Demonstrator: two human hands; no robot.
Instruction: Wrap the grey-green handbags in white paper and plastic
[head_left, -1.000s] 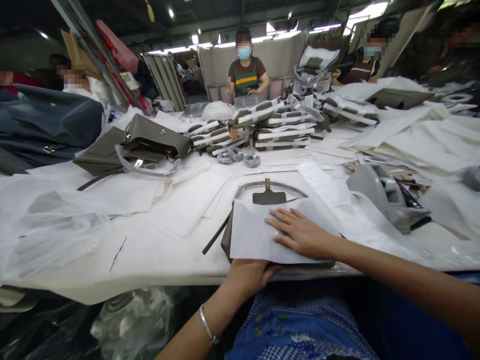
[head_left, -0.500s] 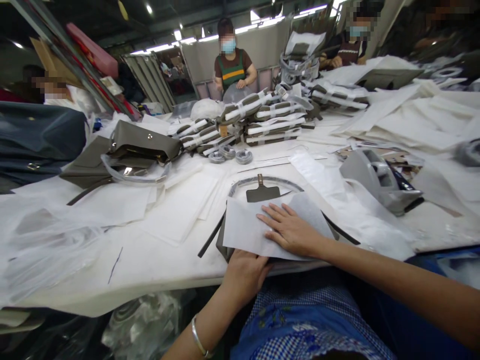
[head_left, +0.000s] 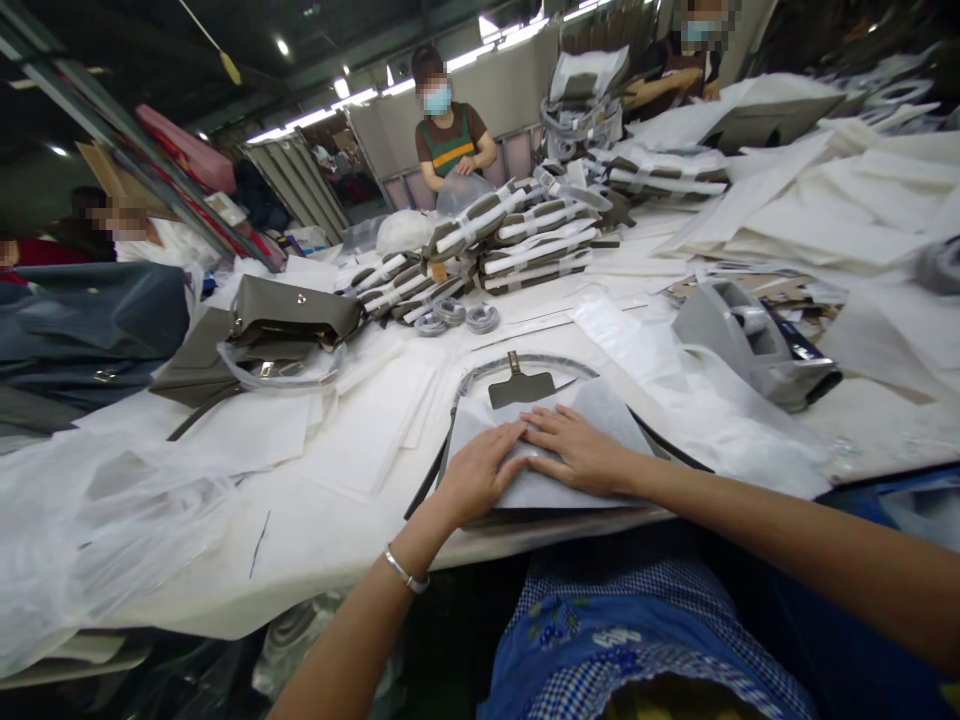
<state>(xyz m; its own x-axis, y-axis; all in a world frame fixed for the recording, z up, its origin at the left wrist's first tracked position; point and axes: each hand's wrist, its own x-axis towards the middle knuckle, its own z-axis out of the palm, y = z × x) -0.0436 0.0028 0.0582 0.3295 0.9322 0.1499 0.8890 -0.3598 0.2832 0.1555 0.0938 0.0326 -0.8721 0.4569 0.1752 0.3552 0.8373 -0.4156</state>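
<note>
A white sheet [head_left: 607, 410] lies over a grey-brown bag [head_left: 660, 440] at the table's front edge. My left hand [head_left: 484, 470] rests flat on the sheet's left part, its fingertips meeting those of my right hand. Fingers spread, my right hand [head_left: 581, 450] lies on the middle of the sheet. Neither hand grips anything. Beyond the sheet a wrapped handle [head_left: 480, 368] arches around a dark flap [head_left: 521, 390] with a metal clasp. Dark straps stick out on both sides of the bag.
White sheets [head_left: 375, 420] lie to the left, near an open grey-brown bag [head_left: 292, 305]. Clear plastic [head_left: 112, 500] covers the left front. Wrapped bags [head_left: 532, 245] are stacked at the back. A grey tape dispenser [head_left: 742, 330] stands right. Two masked people are across the table.
My left hand has moved from the bag's lower edge up onto the sheet, beside my right hand. The sheet now lies closer over the bag. The view has shifted slightly.
</note>
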